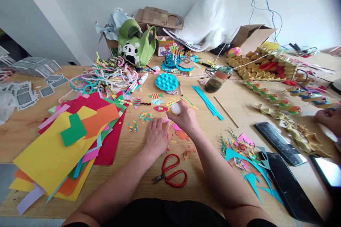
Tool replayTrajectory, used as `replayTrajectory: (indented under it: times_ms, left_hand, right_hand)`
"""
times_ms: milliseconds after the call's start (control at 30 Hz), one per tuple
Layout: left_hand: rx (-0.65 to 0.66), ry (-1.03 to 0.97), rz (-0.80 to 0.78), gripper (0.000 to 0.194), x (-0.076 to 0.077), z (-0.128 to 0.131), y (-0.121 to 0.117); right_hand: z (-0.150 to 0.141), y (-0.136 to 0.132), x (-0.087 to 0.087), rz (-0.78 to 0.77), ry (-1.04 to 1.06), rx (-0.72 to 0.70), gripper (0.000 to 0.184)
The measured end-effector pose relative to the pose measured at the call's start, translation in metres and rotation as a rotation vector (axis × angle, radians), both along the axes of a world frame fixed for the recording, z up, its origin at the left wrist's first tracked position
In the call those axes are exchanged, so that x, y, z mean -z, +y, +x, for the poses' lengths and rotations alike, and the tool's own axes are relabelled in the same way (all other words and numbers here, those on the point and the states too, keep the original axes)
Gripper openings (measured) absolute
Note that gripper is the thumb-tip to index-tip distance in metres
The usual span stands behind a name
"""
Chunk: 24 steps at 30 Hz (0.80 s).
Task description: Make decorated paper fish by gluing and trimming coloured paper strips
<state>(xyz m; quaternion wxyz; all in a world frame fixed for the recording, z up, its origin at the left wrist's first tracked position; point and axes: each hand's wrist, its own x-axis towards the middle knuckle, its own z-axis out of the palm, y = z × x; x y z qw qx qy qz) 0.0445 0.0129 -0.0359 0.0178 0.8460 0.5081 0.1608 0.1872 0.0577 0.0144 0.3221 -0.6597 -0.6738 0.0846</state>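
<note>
My right hand [188, 118] grips a glue bottle [176, 109], tipped so that its round white bottom faces me; its nozzle is hidden. Just left of it my left hand [157, 136] rests on the table, fingertips pressed on a small pink paper fish [165, 120]. Under and beside my right hand lie another pink paper fish [176, 127] and an orange paper fish [182, 134]. Beyond the hands are decorated fish, among them a red fish [160, 108] and a striped fish [156, 95]. Small paper confetti [145, 115] is scattered to the left.
Red-handled scissors [172, 175] lie near my body. Coloured paper sheets [53, 149] are stacked left, below pipe cleaners [103, 74]. A blue scalloped disc [166, 82] and a glass jar [217, 79] stand farther back. Paper scraps [245, 145], phones [281, 143] and another person's hand [330, 118] are right.
</note>
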Motion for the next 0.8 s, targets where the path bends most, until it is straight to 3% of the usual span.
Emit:
replayTrajectory:
  times_ms: [167,400,633,800]
  left_hand:
    - [0.001,0.005,-0.012,0.044,0.000,0.000,0.000]
    - [0.002,-0.003,-0.021,0.039,-0.001,0.000,0.000]
    - [-0.009,0.008,-0.006,0.045,-0.001,0.000,-0.001]
    - [-0.009,0.014,-0.002,0.044,0.001,0.000,-0.001]
  right_hand:
    - [-0.001,-0.001,-0.001,0.012,-0.016,0.049,0.027]
    - [-0.009,-0.002,-0.001,0.010,0.024,0.003,0.027]
    - [0.003,0.002,-0.001,-0.009,0.013,0.078,0.029]
    - [0.003,0.000,-0.002,-0.004,-0.017,0.051,0.027]
